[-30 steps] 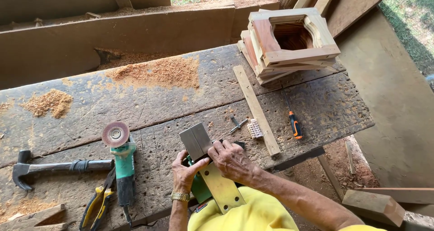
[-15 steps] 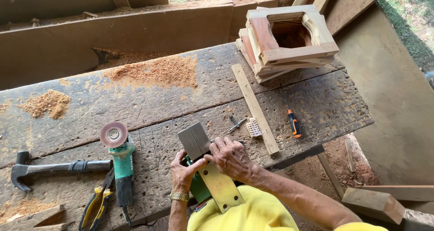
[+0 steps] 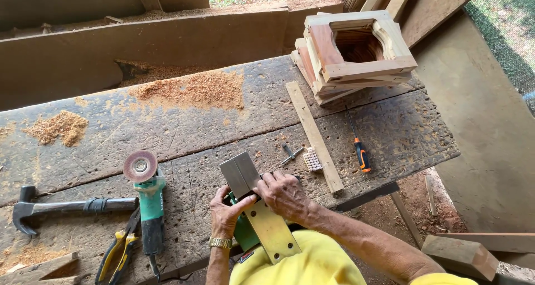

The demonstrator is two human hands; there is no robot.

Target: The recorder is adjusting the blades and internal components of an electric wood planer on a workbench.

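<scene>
both hands are clamped on an electric hand planer (image 3: 253, 207) turned sole-up at the workbench's (image 3: 390, 129) near edge: the left hand (image 3: 227, 215) grips its green body from the side, and the right hand (image 3: 285, 194) presses on top, apparently steadying it so the metal base faces the person. what the right fingers touch is covered by the hand itself. left of them lie an angle grinder (image 3: 146, 196), yellow pliers (image 3: 114, 257) and a hammer (image 3: 61, 208). further out sit screws (image 3: 290, 153), a wooden slat (image 3: 313, 134), an orange screwdriver (image 3: 361, 151), sawdust piles (image 3: 195, 88) and stacked wooden frames (image 3: 356, 51).
</scene>
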